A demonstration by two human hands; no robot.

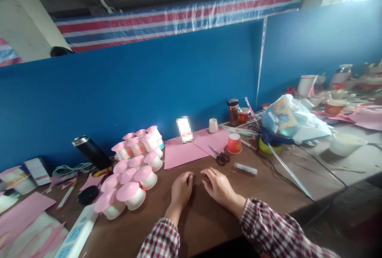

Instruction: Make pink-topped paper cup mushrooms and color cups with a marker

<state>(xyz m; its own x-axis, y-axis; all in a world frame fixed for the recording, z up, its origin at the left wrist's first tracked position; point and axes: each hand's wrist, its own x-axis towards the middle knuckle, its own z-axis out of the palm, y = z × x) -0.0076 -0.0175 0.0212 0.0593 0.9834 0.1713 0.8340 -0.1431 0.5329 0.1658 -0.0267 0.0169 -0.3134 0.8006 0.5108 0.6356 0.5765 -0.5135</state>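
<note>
Both hands rest side by side on the brown table (209, 218). My left hand (181, 189) lies with its fingers curled down and holds nothing. Beside it, my right hand (217, 186) lies flat with fingers slightly spread, also holding nothing. Just beyond the hands lie pink paper sheets (182, 152), black-handled scissors (219, 156) and a white glue stick (245, 168). A red paper cup (234, 143) stands behind the scissors. To the left of my left hand sits a cluster of several white cups with pink lids (135, 170).
A blue partition wall (134, 91) backs the table. At the left lie a black flask (91, 151), a power strip (76, 236) and pink scraps (20, 210). On the right are a jar (232, 111), a plastic bag (291, 119), a white bowl (346, 143) and cables.
</note>
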